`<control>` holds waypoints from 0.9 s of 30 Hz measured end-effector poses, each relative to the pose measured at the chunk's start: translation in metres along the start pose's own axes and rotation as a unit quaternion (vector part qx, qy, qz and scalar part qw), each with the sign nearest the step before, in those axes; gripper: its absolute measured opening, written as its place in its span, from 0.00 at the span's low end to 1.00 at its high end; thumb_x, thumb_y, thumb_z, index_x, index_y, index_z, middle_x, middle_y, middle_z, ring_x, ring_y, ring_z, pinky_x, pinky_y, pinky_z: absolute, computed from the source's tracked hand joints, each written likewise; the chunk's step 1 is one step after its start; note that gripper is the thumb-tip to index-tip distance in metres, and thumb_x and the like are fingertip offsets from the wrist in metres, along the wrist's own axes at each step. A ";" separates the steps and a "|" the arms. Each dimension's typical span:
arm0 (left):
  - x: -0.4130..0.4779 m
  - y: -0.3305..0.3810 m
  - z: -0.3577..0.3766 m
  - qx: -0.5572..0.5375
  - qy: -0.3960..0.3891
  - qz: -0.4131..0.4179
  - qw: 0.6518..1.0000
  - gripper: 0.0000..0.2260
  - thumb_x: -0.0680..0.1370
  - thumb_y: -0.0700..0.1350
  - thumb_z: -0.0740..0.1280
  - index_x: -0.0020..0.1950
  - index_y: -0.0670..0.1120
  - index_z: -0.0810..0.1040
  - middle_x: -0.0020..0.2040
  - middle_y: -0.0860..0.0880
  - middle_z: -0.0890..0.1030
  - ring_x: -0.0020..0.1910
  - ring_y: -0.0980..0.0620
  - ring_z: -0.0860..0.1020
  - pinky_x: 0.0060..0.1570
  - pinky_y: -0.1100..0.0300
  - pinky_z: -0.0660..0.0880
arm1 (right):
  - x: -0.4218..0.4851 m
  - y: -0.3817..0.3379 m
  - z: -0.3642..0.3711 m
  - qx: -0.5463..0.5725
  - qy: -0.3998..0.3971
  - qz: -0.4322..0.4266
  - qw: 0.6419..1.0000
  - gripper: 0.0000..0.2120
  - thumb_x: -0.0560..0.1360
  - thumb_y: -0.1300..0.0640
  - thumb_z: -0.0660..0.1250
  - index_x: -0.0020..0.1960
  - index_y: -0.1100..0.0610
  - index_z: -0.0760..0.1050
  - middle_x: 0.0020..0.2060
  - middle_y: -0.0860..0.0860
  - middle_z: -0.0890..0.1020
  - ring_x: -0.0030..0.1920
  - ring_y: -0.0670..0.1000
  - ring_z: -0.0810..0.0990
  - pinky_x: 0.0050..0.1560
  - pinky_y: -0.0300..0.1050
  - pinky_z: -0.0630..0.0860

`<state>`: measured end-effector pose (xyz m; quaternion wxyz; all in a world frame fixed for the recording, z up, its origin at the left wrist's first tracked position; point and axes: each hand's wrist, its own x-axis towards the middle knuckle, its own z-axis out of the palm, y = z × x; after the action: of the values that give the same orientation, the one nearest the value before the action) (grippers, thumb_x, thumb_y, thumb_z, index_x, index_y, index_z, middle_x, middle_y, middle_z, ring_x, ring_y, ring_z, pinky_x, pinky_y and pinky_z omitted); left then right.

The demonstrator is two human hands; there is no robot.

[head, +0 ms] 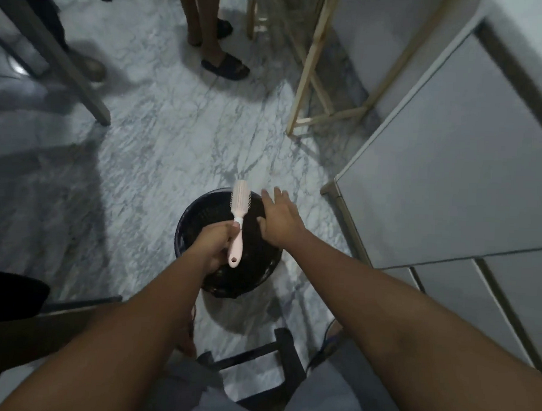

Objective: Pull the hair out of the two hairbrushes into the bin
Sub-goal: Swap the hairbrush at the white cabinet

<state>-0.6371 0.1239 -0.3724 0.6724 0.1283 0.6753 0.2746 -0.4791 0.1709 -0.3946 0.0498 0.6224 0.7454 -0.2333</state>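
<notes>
View: looking down from head height at two bare forearms stretched out over a bin on the floor.
Hairbrush [239, 202]: pale pink with a rounded bristle head and a white collar. It is held in the air above the bin, head pointing away from the person and handle end pointing back toward them. The end of the handle has a small hole in it.
Left hand [213, 244]: grips the brush by its handle, with the fingers [226, 234] curled round it and the thumb lying along the handle near the collar.
Right hand [278, 219]: just to the right of the brush head, palm down over the far right rim of the bin. Its fingers [278, 195] are straight, spread apart and hold nothing. It is not touching the brush.
Bin [198, 214]: round and black, standing on the floor directly under both hands. The inside is too dark to make out what it holds.
Floor [160, 144]: grey and white marble, dimly lit.
Right side: a white cabinet [451, 166] with flat doors.
Far side: a light wooden frame [313, 67], and the lower legs of another person in dark slippers [226, 66].
Left side: a dark table leg [67, 69] slanting across the floor.
Near side: a dark stool [283, 361] below the bin, between the forearms.
</notes>
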 end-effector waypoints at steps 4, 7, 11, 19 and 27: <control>-0.068 0.068 0.043 0.066 -0.057 0.023 0.996 0.13 0.81 0.45 0.63 0.64 0.44 0.77 0.47 0.45 0.80 0.45 0.47 0.77 0.39 0.54 0.72 | -0.043 0.013 -0.107 0.019 0.058 0.047 0.997 0.35 0.81 0.50 0.61 0.80 0.57 0.47 0.79 0.62 0.51 0.79 0.64 0.50 0.77 0.61 0.54; -0.120 0.117 0.087 0.097 -0.091 0.055 0.990 0.13 0.81 0.45 0.63 0.64 0.44 0.77 0.49 0.45 0.79 0.46 0.48 0.77 0.40 0.55 0.72 | -0.077 0.028 -0.183 0.034 0.123 0.080 0.989 0.34 0.81 0.50 0.61 0.80 0.57 0.50 0.78 0.61 0.53 0.78 0.63 0.52 0.76 0.62 0.58; -0.178 0.164 0.153 0.169 -0.141 0.107 0.970 0.12 0.81 0.46 0.64 0.63 0.46 0.78 0.49 0.46 0.79 0.43 0.48 0.76 0.38 0.55 0.71 | -0.130 0.062 -0.264 0.051 0.187 0.145 0.970 0.34 0.79 0.52 0.62 0.80 0.56 0.50 0.79 0.60 0.54 0.79 0.63 0.51 0.77 0.61 0.56; -0.268 0.155 0.313 0.276 -0.266 0.130 0.914 0.09 0.82 0.44 0.64 0.61 0.46 0.76 0.47 0.45 0.79 0.44 0.47 0.76 0.42 0.53 0.72 | -0.262 0.177 -0.325 0.064 0.249 0.305 0.917 0.33 0.80 0.52 0.61 0.79 0.57 0.50 0.78 0.62 0.54 0.78 0.65 0.51 0.76 0.63 0.57; -0.328 0.068 0.456 0.376 -0.361 0.114 0.846 0.13 0.82 0.45 0.64 0.65 0.44 0.76 0.54 0.44 0.79 0.45 0.48 0.78 0.39 0.54 0.74 | -0.399 0.274 -0.313 0.075 0.259 0.467 0.842 0.32 0.80 0.51 0.61 0.79 0.57 0.52 0.77 0.62 0.56 0.77 0.65 0.53 0.74 0.62 0.58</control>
<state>-0.1832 0.0918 -0.0361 0.7331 0.5371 0.4172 0.0086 -0.0626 -0.0303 -0.0503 -0.0893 0.9364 0.3325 -0.0682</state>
